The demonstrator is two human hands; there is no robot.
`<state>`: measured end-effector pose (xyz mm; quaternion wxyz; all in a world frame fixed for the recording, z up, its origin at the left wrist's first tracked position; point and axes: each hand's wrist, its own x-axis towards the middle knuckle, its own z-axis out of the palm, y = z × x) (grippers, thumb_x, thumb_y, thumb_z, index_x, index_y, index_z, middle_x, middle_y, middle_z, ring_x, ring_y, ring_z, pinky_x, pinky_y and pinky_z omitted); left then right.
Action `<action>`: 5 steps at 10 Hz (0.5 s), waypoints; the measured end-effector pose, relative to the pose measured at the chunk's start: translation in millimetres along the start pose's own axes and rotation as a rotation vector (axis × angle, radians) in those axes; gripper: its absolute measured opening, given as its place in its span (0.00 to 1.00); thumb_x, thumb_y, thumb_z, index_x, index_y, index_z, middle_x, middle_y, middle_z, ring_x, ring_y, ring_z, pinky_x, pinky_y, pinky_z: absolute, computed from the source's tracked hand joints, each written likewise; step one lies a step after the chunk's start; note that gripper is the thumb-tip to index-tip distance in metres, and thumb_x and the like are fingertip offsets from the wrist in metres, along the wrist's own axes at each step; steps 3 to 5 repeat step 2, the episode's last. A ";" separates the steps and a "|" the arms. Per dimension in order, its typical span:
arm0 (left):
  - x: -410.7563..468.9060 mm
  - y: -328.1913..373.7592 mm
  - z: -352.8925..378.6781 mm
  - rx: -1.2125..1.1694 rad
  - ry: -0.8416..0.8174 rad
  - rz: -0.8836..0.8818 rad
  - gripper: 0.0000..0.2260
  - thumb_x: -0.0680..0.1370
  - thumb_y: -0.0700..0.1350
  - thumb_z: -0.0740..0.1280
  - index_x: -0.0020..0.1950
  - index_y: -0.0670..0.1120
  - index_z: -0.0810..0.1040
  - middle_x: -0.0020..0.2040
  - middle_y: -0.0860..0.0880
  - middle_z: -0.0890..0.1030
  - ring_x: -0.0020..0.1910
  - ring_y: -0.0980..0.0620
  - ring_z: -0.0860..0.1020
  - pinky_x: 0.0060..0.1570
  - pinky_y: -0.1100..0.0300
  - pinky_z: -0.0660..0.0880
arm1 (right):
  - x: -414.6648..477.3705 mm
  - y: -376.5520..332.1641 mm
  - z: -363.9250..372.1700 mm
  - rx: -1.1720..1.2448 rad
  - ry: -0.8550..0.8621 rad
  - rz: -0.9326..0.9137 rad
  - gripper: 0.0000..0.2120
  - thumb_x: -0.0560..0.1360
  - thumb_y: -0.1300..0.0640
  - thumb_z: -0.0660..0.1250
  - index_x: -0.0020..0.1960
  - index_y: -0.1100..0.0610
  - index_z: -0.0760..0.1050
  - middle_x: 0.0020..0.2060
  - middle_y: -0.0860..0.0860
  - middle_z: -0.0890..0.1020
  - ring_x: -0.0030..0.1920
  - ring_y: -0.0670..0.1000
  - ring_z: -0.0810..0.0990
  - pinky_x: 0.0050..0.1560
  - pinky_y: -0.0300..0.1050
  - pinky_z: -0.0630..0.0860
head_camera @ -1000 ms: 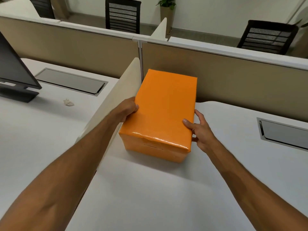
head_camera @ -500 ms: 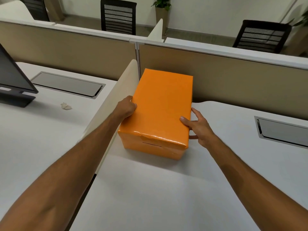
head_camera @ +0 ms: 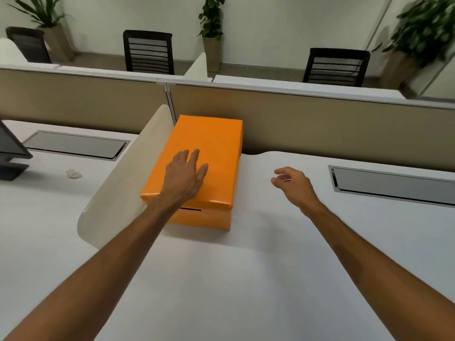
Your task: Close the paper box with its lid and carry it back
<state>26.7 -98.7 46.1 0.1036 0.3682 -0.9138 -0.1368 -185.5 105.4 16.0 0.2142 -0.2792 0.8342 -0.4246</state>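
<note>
Side grip has been released: left hand (head_camera: 183,177) lies flat on the lid (head_camera: 209,148), right hand (head_camera: 294,185) hangs loosely open and empty; box (head_camera: 206,217) is judged delivered.

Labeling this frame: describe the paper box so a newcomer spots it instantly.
On the white desk, look to the far corner where the beige partition meets the curved cream divider. The paper box sits there under the left hand: the only bright orange thing, glossy, lid on.

My left hand (head_camera: 183,174) lies flat on the lid (head_camera: 197,163) of the orange box (head_camera: 209,217), which sits against the divider (head_camera: 118,183). My right hand (head_camera: 293,185) hovers right of the box, fingers loose.
</note>
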 end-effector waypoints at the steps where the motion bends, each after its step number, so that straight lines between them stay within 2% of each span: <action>1: -20.7 43.2 2.8 -0.003 0.016 0.042 0.27 0.83 0.55 0.55 0.79 0.44 0.60 0.77 0.38 0.63 0.77 0.39 0.59 0.71 0.42 0.63 | -17.7 12.0 -34.8 -0.003 0.016 -0.030 0.16 0.77 0.52 0.70 0.63 0.55 0.78 0.55 0.54 0.82 0.53 0.52 0.81 0.43 0.40 0.73; 2: -39.6 87.1 8.3 -0.005 0.035 0.078 0.26 0.83 0.55 0.55 0.79 0.45 0.60 0.78 0.39 0.63 0.77 0.40 0.60 0.72 0.43 0.63 | -34.9 24.4 -70.5 0.003 0.045 -0.057 0.15 0.76 0.53 0.70 0.62 0.54 0.79 0.55 0.54 0.82 0.53 0.52 0.81 0.43 0.40 0.73; 5: -39.6 87.1 8.3 -0.005 0.035 0.078 0.26 0.83 0.55 0.55 0.79 0.45 0.60 0.78 0.39 0.63 0.77 0.40 0.60 0.72 0.43 0.63 | -34.9 24.4 -70.5 0.003 0.045 -0.057 0.15 0.76 0.53 0.70 0.62 0.54 0.79 0.55 0.54 0.82 0.53 0.52 0.81 0.43 0.40 0.73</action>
